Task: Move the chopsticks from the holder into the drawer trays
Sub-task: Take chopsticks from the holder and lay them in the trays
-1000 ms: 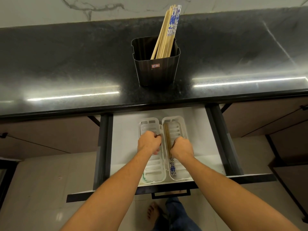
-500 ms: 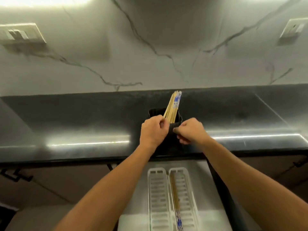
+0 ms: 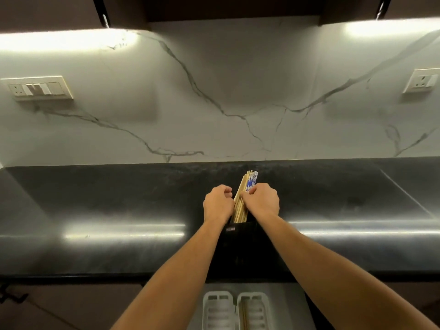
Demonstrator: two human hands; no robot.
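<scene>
Head view: nearest, the right tray (image 3: pixel 258 313) holds a few chopsticks (image 3: pixel 244 316) (left tray (image 3: pixel 217 310) apparently none); beyond, the bulk stand in the holder (image 3: pixel 240 238), right hand (image 3: pixel 263 201) pinching that bundle (image 3: pixel 248 184), left hand (image 3: pixel 217 204) curled alongside, grip unclear

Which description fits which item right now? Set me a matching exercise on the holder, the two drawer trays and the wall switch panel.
Things:
1 holder
2 left tray
3 right tray
4 switch panel

Descriptions:
A on the marble wall, far left
B on the black countertop, chopsticks standing in it
C in the drawer, a few sticks lying in it
D in the drawer, no sticks visible in it

Pairs: 1-B, 2-D, 3-C, 4-A
</scene>
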